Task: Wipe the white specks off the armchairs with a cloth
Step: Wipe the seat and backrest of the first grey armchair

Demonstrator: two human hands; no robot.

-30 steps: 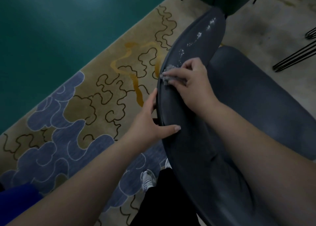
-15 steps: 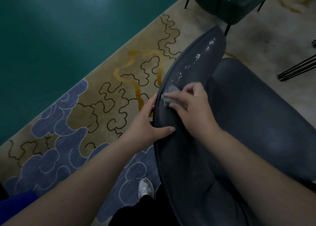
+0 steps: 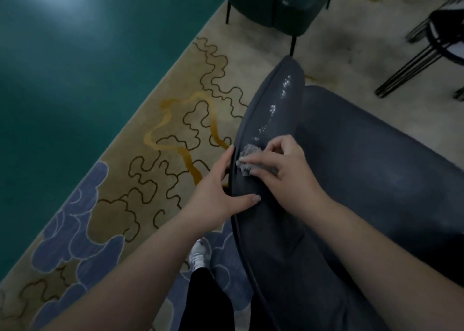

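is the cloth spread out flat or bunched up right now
Bunched up. The grey cloth shows as a small crumpled wad under the right hand, whose fingers press it onto the dark armchair's backrest.

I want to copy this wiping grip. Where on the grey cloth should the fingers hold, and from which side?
Come from above. The cloth lies bunched on the armchair's backrest; the right hand presses it with fingers on top. Keep its far edge free toward the white specks.
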